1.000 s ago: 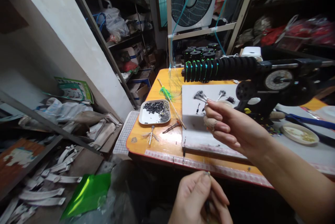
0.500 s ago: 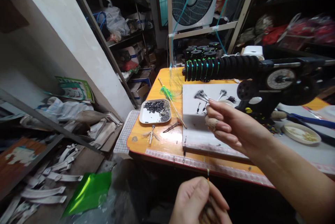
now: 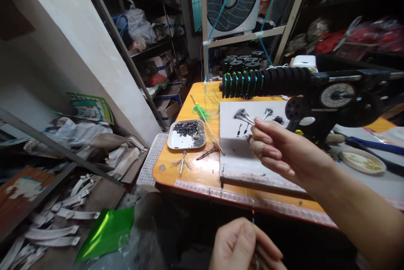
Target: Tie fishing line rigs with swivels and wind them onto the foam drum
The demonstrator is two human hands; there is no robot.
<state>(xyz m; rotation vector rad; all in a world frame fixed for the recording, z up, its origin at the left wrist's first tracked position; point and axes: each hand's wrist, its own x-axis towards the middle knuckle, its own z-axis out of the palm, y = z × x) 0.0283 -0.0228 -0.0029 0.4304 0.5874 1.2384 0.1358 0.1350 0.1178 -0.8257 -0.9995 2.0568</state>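
At the bottom centre, my left hand (image 3: 240,244) is closed, thumb against the bent fingers. From its grip rises a thin line (image 3: 253,212) with a small orange piece and darker bits on it. Farther up, my right hand (image 3: 274,148) hovers over the white board (image 3: 235,160), thumb and forefinger pinched. A beige wrap (image 3: 257,148) covers one of its fingers. Whatever sits in that pinch is too fine to make out. Just left of the fingertips is a grey-tipped bundle of thin strands (image 3: 243,115), and small black pieces (image 3: 239,132) lie below it.
A white tray (image 3: 172,141) of black and metallic small parts stands on the orange table (image 3: 189,179). Near it lies a stick (image 3: 215,136) by green tinsel (image 3: 200,112). A black geared machine (image 3: 339,93) and a pale dish (image 3: 362,171) occupy the right.
My right hand has shifted slightly right, away from the grey-tipped bundle. My left hand is a little lower and further right, and more of the line with the orange piece shows above it.
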